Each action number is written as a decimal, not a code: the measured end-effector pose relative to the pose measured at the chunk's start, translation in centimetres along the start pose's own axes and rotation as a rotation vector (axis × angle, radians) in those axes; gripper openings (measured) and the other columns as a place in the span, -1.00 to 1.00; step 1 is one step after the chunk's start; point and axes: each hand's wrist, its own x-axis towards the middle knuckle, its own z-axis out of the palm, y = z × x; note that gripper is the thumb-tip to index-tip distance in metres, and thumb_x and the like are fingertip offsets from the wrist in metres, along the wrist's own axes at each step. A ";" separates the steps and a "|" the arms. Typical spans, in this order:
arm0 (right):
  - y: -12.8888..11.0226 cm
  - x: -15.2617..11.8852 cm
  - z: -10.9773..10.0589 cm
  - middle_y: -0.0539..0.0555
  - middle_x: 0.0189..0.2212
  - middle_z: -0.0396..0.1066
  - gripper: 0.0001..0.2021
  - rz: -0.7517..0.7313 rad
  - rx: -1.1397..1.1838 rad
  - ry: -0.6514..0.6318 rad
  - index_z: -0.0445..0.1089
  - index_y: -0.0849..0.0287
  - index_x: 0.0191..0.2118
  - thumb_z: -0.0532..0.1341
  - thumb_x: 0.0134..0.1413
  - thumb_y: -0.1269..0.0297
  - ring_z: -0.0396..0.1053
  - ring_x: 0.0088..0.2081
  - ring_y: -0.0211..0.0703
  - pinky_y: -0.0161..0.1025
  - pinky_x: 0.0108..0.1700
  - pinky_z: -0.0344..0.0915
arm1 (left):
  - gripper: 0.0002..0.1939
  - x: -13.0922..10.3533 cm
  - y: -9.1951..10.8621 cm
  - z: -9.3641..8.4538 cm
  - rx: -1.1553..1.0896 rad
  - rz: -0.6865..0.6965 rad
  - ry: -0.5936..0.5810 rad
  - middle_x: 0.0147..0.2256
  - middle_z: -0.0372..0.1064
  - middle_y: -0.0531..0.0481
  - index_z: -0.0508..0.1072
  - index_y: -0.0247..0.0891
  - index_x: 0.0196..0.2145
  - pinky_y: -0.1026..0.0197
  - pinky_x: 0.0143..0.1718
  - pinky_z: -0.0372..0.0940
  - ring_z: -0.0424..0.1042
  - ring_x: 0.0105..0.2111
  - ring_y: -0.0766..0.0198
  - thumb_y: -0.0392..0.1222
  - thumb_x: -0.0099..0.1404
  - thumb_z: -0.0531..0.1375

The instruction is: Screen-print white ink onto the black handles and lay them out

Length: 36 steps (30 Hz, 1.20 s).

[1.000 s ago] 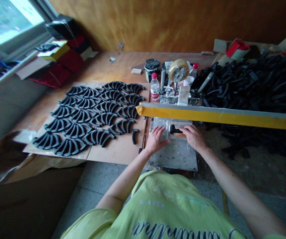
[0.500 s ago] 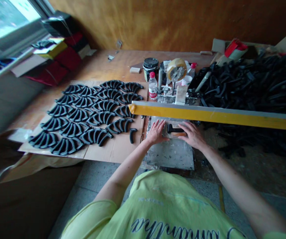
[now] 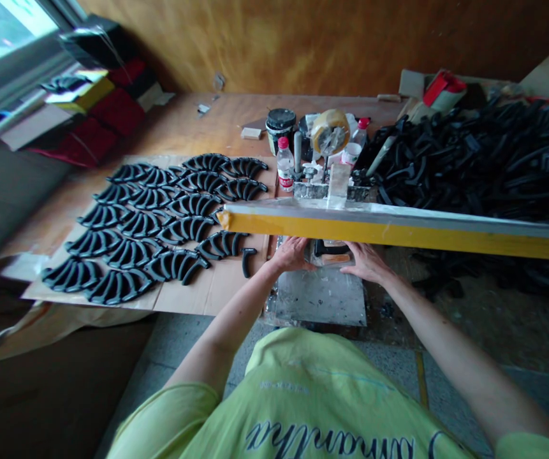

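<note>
Between my hands, a black curved handle-shaped piece [image 3: 330, 250] lies on a grey plate [image 3: 321, 299], with a tan wooden block [image 3: 335, 259] along its near side. My left hand [image 3: 292, 256] rests on the plate to the left of the piece, fingers apart and holding nothing. To the right, my right hand [image 3: 366, 262] is spread with its thumb and fingers apart, close to the piece's right end; whether it touches cannot be made out. A yellow-and-grey bar [image 3: 374, 228] crosses above the plate and hides part of the piece and some fingertips.
Rows of similar black pieces [image 3: 133, 248] lie on cardboard [image 3: 178, 296] at left, with a single one [image 3: 248, 262] near its right edge. A heap of black parts [image 3: 475, 159] fills the right. Behind stand a bottle [image 3: 284, 167], a paint tub [image 3: 280, 131] and a tape roll [image 3: 330, 132].
The bar sits lower in view and covers more of my fingers and the black piece. My right hand's fingers have shifted slightly away from the piece. The whole view has shifted a little.
</note>
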 end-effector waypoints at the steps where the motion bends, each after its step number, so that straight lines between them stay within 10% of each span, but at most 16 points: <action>1: 0.0 0.0 0.0 0.28 0.20 0.20 -0.16 0.012 -0.001 -0.010 0.09 0.21 0.28 0.37 -0.12 0.10 0.14 0.23 0.22 0.13 0.24 0.12 | -0.06 0.0 0.0 0.0 0.003 -0.009 -0.002 0.08 0.35 -0.27 0.22 -0.32 0.18 -0.04 0.20 0.11 0.23 0.18 -0.10 0.17 -0.06 0.39; 36: -0.3 -0.1 -0.2 0.29 0.24 0.16 -0.14 0.049 0.032 -0.051 0.05 0.18 0.31 0.37 -0.08 0.08 0.12 0.25 0.30 0.18 0.29 0.02 | 0.02 0.4 -0.1 0.1 0.039 -0.037 0.003 0.25 0.15 -0.21 0.19 -0.19 0.23 -0.14 0.25 0.06 0.01 0.30 -0.17 0.15 -0.14 0.41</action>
